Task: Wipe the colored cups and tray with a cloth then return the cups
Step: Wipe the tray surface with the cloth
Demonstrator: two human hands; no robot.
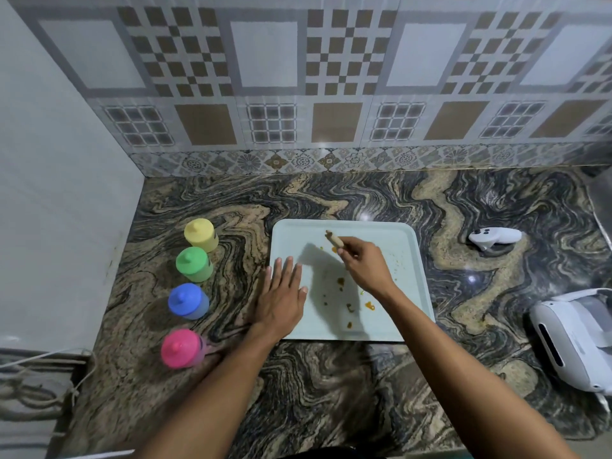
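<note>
the left hand [281, 293] lies flat, fingers straight, on the left edge of the tray [407, 260]. the right hand [364, 266] pinches a small wooden stick [334, 238] over the stained tray. four colored cups [193, 263] stand in a row left of it.

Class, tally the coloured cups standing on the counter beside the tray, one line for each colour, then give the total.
Yellow cup: 1
Green cup: 1
Blue cup: 1
Pink cup: 1
Total: 4
</note>
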